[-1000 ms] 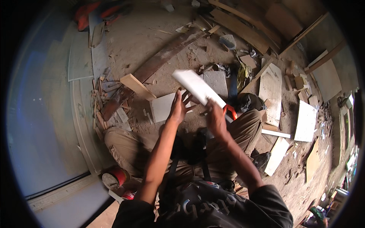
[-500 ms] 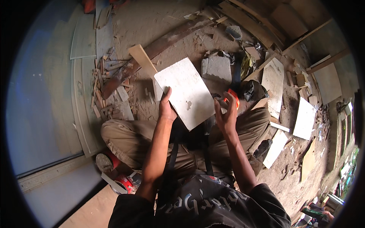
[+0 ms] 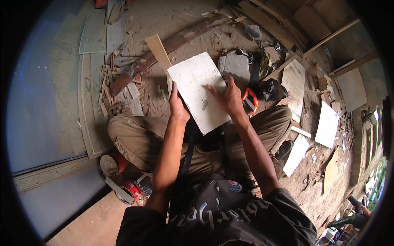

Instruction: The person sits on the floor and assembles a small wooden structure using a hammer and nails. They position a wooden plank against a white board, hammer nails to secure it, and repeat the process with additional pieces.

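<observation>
A white rectangular board (image 3: 197,78) with a chipped grey patch is tilted above my lap. My left hand (image 3: 178,105) grips its left edge, thumb on the face and fingers hidden underneath. At the right edge, my right hand (image 3: 230,97) holds the board, its thumb lying on the white face and its other fingers curled at the border. A pale wooden strip (image 3: 158,51) juts out from behind the board's upper left corner; how it joins the board is hidden. Beside my right wrist, an orange-handled tool (image 3: 251,101) lies near my knee.
A rough grey block (image 3: 234,67) sits beyond the board. Wood scraps (image 3: 113,96) and a long dark beam (image 3: 164,49) lie left and ahead. Cans (image 3: 111,165) stand by my left knee. Board offcuts (image 3: 327,125) cover the ground at right. Another person's arm (image 3: 357,209) shows lower right.
My right hand has come from beside the board onto its right edge and face. The board has shifted slightly away from me, with the left hand still gripping it.
</observation>
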